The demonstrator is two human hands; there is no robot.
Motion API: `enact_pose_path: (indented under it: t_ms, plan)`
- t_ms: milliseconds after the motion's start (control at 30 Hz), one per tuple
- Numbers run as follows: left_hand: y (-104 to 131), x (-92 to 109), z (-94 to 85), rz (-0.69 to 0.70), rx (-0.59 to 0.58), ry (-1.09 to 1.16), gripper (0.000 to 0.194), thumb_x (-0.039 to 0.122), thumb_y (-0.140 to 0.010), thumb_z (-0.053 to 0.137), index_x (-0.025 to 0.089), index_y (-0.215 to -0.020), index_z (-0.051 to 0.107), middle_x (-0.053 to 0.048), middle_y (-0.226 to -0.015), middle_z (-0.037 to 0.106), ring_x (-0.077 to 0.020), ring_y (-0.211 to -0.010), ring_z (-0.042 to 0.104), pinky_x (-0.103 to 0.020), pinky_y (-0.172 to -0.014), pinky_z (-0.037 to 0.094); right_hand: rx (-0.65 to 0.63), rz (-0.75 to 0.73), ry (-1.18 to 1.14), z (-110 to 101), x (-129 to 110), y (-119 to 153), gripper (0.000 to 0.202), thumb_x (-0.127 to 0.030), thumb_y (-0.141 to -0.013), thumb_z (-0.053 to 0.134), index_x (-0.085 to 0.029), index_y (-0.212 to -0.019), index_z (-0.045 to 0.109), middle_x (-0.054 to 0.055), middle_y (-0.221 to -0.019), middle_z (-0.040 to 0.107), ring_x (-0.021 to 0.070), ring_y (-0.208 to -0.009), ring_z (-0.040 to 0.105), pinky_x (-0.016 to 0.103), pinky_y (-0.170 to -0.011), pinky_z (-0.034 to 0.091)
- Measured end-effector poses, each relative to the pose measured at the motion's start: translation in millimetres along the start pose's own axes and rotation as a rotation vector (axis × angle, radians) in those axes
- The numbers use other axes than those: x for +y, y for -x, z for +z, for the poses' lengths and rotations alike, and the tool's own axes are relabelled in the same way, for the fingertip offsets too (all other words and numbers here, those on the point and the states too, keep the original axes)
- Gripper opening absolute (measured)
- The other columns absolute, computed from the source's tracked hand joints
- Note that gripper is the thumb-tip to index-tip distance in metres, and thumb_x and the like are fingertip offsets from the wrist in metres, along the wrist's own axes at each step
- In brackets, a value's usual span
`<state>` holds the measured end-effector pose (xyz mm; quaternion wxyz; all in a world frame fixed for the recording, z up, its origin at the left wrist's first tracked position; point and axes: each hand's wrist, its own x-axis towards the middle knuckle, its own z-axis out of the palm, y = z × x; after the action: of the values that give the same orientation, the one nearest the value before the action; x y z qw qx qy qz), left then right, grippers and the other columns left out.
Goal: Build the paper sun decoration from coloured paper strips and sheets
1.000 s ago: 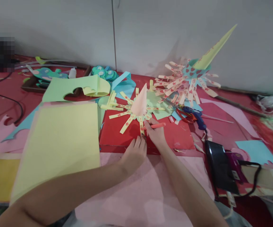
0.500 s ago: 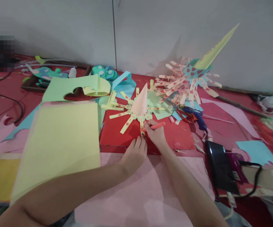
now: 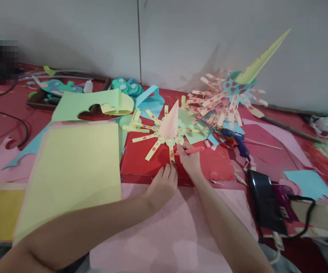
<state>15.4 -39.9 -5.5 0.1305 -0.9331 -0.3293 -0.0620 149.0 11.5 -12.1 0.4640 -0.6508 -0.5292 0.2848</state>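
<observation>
In my right hand (image 3: 190, 162) is a red-orange marker pen (image 3: 196, 150), its tip beside a yellow paper strip (image 3: 172, 152) that bears red letters and a star. My left hand (image 3: 163, 182) grips the near end of this strip, fingers together; the fingertips partly cover it. The strip is one of several spreading from a paper craft with a pale pink cone (image 3: 169, 125) standing at its centre. Beneath the craft lies a flat red board or box (image 3: 141, 161).
A larger strip-fringed craft with a yellow cone (image 3: 263, 58) stands back right. Scissors (image 3: 225, 140) and a blue glue gun (image 3: 240, 144) lie before it. A black phone-like device (image 3: 266, 201) is at right, yellow paper sheets (image 3: 78, 163) at left. Part of a person shows far left.
My right hand and the marker have shifted slightly right along the strip, showing more of its red star. My left hand stays at the strip's end.
</observation>
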Motion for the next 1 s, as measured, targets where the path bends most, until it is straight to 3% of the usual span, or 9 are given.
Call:
enact_pose_path:
  t_ms: [367, 767, 1000]
  plan:
    - [-0.1, 1.1, 0.5, -0.010, -0.019, 0.036, 0.039, 0.003, -0.084, 0.032, 0.000, -0.113, 0.057, -0.020, -0.112, 0.062, -0.0244, -0.104, 0.057, -0.034, -0.083, 0.047, -0.069, 0.004, -0.021, 0.2, 0.4, -0.2, 0.037, -0.039, -0.080, 0.048, -0.021, -0.054, 0.029, -0.008, -0.043, 0.031, 0.0072, -0.044, 0.032, 0.021, -0.048, 0.031]
    - [-0.5, 1.1, 2.2, -0.013, -0.024, 0.038, 0.039, 0.003, -0.084, 0.031, 0.002, -0.113, 0.057, -0.018, -0.111, 0.062, -0.0237, -0.103, 0.057, -0.034, -0.084, 0.045, -0.033, -0.063, 0.073, 0.9, 3.4, -0.5, 0.036, -0.035, -0.080, 0.046, -0.021, -0.054, 0.025, -0.008, -0.048, 0.025, 0.0067, -0.047, 0.028, 0.021, -0.047, 0.026]
    - [0.6, 0.8, 2.6, -0.016, -0.032, 0.079, 0.039, 0.003, -0.084, 0.032, 0.002, -0.113, 0.057, -0.019, -0.112, 0.061, -0.0242, -0.105, 0.056, -0.035, -0.084, 0.045, -0.051, -0.067, 0.093, 0.0, 4.9, 0.0, 0.033, -0.033, -0.080, 0.044, -0.021, -0.054, 0.028, -0.007, -0.047, 0.031, 0.0072, -0.047, 0.031, 0.021, -0.048, 0.027]
